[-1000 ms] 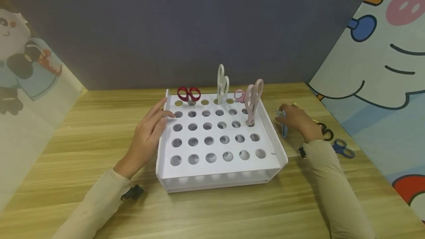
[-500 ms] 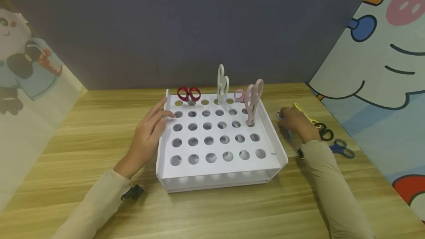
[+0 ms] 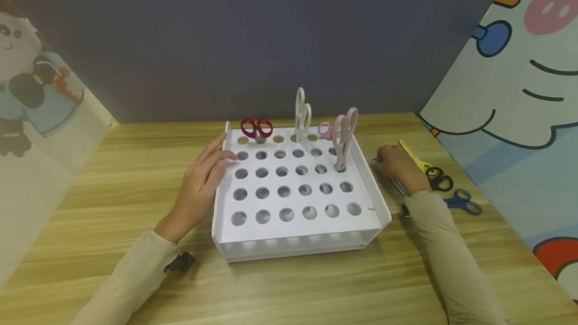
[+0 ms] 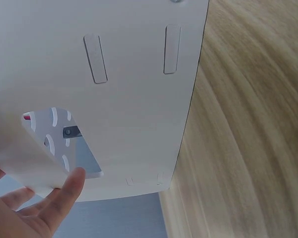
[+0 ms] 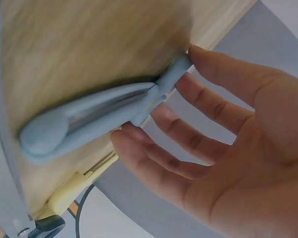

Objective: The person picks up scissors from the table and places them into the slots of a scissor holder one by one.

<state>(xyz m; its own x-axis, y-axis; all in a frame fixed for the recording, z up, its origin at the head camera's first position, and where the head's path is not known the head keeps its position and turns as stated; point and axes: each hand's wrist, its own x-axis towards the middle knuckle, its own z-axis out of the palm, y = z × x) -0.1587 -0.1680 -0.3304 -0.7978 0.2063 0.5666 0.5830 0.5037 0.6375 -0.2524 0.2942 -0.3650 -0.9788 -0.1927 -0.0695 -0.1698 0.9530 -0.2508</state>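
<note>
One pr pale-blue scissors (image 5: 99, 126), R hand (image 3: 398, 163) pinching: keep firm, dodge yellow pr (image 3: 414, 157) beside fingers (image 5: 213, 104); L hand (image 3: 201, 180) loose on rack (image 3: 293, 180).

I see through my cameras a small indoor corner, like a booth decorated in a childish style, such as a playroom or a kindergarten craft corner; which one, I cannot tell. A rectangular table with yellow-brown wood grain (image 3: 113, 179) reaches up to a plain dark-grey back wall (image 3: 244, 39). At the left stands a pale side panel with a cartoon figure and a red drink (image 3: 31, 89), and at the right a white-and-blue side panel with thick black cartoon outlines (image 3: 537, 119). The white rack with rows of round holes (image 3: 298, 229) and the bright yellow scissors (image 3: 413, 155) would suit craft work.
</note>
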